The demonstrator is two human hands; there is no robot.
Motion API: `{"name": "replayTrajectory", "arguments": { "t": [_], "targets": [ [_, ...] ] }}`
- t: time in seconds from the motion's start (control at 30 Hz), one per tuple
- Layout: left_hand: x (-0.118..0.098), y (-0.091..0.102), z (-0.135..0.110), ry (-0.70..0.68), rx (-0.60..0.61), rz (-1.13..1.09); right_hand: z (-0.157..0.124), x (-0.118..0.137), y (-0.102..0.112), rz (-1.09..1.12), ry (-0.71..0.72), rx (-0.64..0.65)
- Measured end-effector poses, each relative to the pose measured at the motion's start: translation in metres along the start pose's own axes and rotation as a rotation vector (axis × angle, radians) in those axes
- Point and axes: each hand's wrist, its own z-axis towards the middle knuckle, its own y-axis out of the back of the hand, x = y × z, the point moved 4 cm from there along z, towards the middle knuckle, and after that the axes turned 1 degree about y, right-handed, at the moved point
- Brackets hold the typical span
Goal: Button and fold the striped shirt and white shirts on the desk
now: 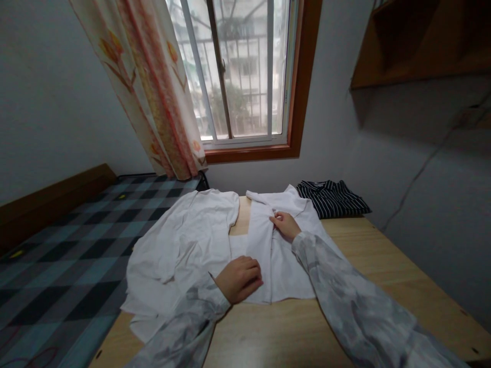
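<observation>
Sleeves, two, grey mottled cloth: left sleeve (pixel 184 322) and right sleeve (pixel 345 291), both reaching forward over the near part of the table (pixel 383 255).

Left hand (pixel 240 278): knuckles up, fingers curled under, resting on the lower part of the white shirt (pixel 192 240) near its hem. I cannot tell whether any cloth is nipped beneath the fingers.

Right hand (pixel 286 225): farther out, palm down, fingers laid loosely spread on the cloth, tips at the edge of a lengthwise fold below the collar. It grips nothing that I can see.

White shirt: lies spread on the table between and beneath my two hands. One panel is turned over toward the middle. The left side is rumpled and runs out to the table's edge beside the bed. A patch of bare wood shows through a gap near the top.

Handling, by my judgement: light, thin, wholly limp, so it holds no shape once lifted. It creases readily and slides a little on the smooth wood. It is not fragile. The best hold is a pinch at a hem, a fold edge or the shoulder seam, with a flat palm to keep the rest down.

Striped garment (pixel 332 199): dark with fine white lines, folded, at the far end of the table just beyond the collar.

Bed (pixel 57 255): checked cover in blue and black, alongside the table to my left.

Curtain (pixel 153 92): floral, drawn aside from the window (pixel 238 71).

Shelf (pixel 414 46): wood, high on the right wall.
</observation>
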Motion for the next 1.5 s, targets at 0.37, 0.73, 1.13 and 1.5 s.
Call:
{"name": "replayTrajectory", "arguments": {
  "t": [0.37,0.73,1.13,1.5],
  "targets": [
    [0.019,0.015,0.002,0.577,-0.391,-0.142,-0.042,0.012,-0.011,0.013,0.030,0.331],
    [0.068,0.017,0.057,0.994,-0.079,0.018,-0.074,0.016,0.003,0.303,-0.197,0.231],
    [0.058,0.010,0.066,0.954,-0.098,0.072,-0.093,0.000,0.046,0.063,-0.242,0.194],
    [0.075,0.003,0.070,0.934,-0.059,0.008,-0.110,0.011,0.053,-0.437,-0.036,0.286]
  ]
}}
